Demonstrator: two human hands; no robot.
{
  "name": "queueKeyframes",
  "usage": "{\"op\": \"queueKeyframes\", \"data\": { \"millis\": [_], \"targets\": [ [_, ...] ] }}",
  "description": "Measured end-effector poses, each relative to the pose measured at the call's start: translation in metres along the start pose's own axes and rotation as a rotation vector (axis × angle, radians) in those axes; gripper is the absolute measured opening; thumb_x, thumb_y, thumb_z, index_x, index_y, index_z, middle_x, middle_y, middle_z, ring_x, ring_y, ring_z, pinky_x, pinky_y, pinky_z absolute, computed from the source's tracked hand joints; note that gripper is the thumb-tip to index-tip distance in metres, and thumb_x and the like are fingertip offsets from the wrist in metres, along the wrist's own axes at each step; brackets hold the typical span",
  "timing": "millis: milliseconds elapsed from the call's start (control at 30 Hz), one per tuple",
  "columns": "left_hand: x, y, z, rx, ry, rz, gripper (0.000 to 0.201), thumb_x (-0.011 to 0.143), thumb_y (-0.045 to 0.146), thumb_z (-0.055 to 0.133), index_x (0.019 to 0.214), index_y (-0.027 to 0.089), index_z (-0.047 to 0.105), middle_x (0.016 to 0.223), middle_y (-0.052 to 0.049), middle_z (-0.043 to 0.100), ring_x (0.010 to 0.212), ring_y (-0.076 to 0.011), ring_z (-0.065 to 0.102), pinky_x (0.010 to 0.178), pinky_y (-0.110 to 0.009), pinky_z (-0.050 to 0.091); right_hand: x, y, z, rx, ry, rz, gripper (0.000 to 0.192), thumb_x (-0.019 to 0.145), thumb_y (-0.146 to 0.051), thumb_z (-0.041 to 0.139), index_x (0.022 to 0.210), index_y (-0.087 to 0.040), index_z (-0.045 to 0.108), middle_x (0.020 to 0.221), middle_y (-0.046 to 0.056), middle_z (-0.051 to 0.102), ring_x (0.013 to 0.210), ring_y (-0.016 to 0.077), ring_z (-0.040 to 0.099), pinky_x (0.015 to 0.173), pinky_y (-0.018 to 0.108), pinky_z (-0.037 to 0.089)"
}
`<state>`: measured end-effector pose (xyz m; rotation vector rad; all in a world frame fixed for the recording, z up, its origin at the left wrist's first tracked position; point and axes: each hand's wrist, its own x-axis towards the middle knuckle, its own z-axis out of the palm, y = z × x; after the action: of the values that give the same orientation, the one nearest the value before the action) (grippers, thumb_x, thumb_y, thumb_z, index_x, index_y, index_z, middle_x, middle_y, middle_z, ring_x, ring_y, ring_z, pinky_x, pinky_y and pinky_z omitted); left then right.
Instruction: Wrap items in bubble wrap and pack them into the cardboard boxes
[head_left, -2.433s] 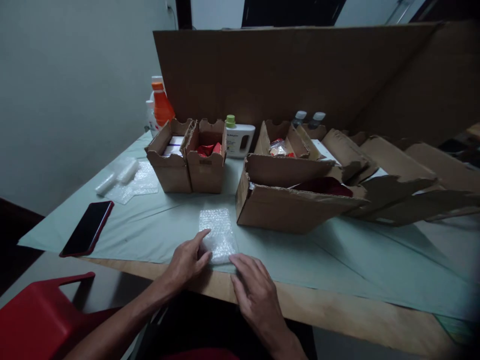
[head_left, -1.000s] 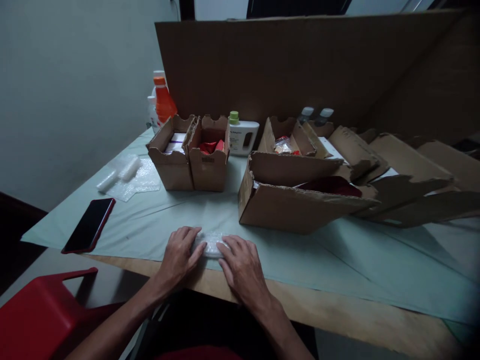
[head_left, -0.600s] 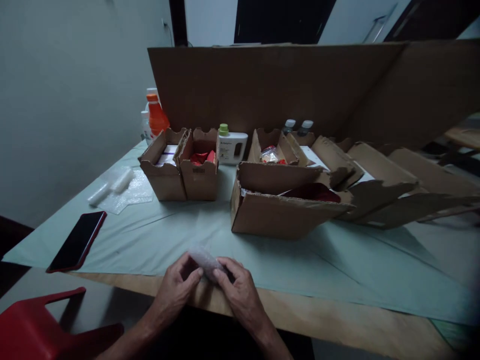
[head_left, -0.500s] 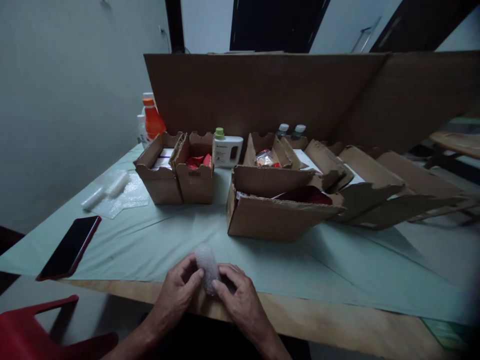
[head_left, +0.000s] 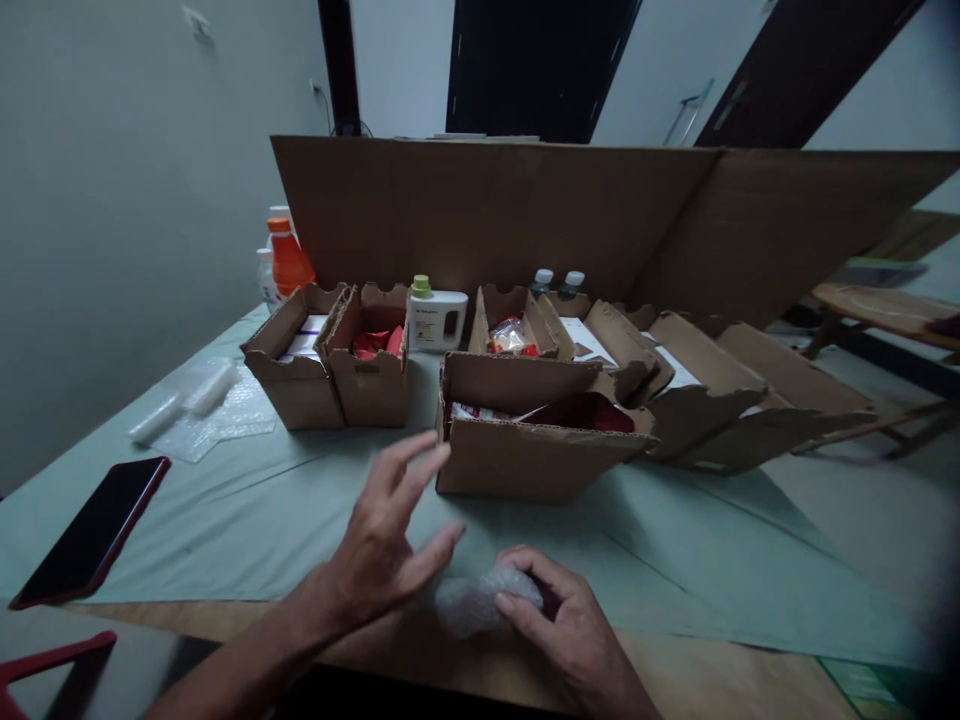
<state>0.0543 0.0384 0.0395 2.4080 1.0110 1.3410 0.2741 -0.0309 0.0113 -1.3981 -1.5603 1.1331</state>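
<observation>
A bundle of clear bubble wrap (head_left: 472, 606) lies sideways over the table's front edge, pinched at its right end between the thumb and fingers of my right hand (head_left: 566, 615). Whether anything is inside the wrap I cannot make out. My left hand (head_left: 397, 520) is raised to the left of the bundle, fingers spread and holding nothing. Its fingertips appear near the left end of a long cardboard box (head_left: 544, 460), which contains a dark red item (head_left: 581, 412) and a printed packet.
More cardboard boxes (head_left: 375, 395) stand behind, beside a white green-capped jug (head_left: 437, 320). An orange bottle (head_left: 291, 262) is at the back left. Flat bubble wrap (head_left: 217, 410) and a phone (head_left: 94, 530) lie at left. A cardboard panel (head_left: 480, 210) walls the back.
My left hand has let go of the bubble wrap bundle and lifted away with its fingers spread. My right hand has moved right, turning the bundle from upright to sideways. The view has shifted slightly.
</observation>
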Motion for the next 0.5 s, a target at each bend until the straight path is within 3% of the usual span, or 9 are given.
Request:
{"op": "queueKeyframes", "data": {
  "millis": [100,200,267,367,500],
  "targets": [
    [0.04,-0.01,0.005,0.1,0.086,0.004,0.052,0.087,0.017,0.063,0.138,0.021,0.051,0.15,-0.017,0.043,0.139,-0.0317,0.043,0.113,-0.054,0.04,-0.006,-0.004,-0.016,-0.044,0.043,-0.034,0.015,0.082,-0.035,0.063,0.083,-0.021,0.067,0.08,0.001,0.063,0.072,0.0153,0.06,0.064,0.022,0.046],
    [0.05,-0.018,0.016,0.056,-0.005,0.001,0.024,0.083,0.008,0.061,0.103,0.019,0.067,0.153,-0.017,0.04,0.14,-0.0329,0.042,0.11,-0.053,0.043,-0.013,-0.011,-0.034,-0.087,0.093,-0.114,0.012,0.086,-0.033,0.062,0.086,-0.023,0.067,0.09,0.002,0.068,0.079,0.0158,0.066,0.069,0.021,0.051],
    [0.043,-0.02,0.022,0.008,-0.033,0.021,0.024,0.079,0.002,0.06,0.094,0.019,0.068,0.157,-0.016,0.035,0.143,-0.0327,0.039,0.11,-0.051,0.044,-0.018,-0.015,-0.047,-0.126,0.136,-0.149,0.01,0.086,-0.033,0.064,0.087,-0.025,0.069,0.093,0.003,0.071,0.084,0.0168,0.069,0.072,0.02,0.054],
    [0.03,-0.02,0.025,-0.029,-0.009,0.053,0.036,0.073,-0.004,0.058,0.098,0.02,0.067,0.16,-0.016,0.03,0.146,-0.0323,0.036,0.108,-0.049,0.046,-0.025,-0.019,-0.066,-0.167,0.224,-0.159,0.014,0.084,-0.036,0.069,0.094,-0.026,0.071,0.092,0.004,0.075,0.079,0.0179,0.073,0.065,0.019,0.057],
    [0.025,-0.022,0.03,-0.047,0.041,0.054,0.038,0.074,-0.006,0.056,0.1,0.02,0.066,0.161,-0.015,0.028,0.146,-0.0318,0.037,0.105,-0.046,0.048,-0.029,-0.025,-0.092,-0.146,0.463,-0.148,0.023,0.079,-0.041,0.074,0.097,-0.028,0.071,0.096,0.004,0.075,0.071,0.0191,0.072,0.054,0.021,0.057]
  ]
}}
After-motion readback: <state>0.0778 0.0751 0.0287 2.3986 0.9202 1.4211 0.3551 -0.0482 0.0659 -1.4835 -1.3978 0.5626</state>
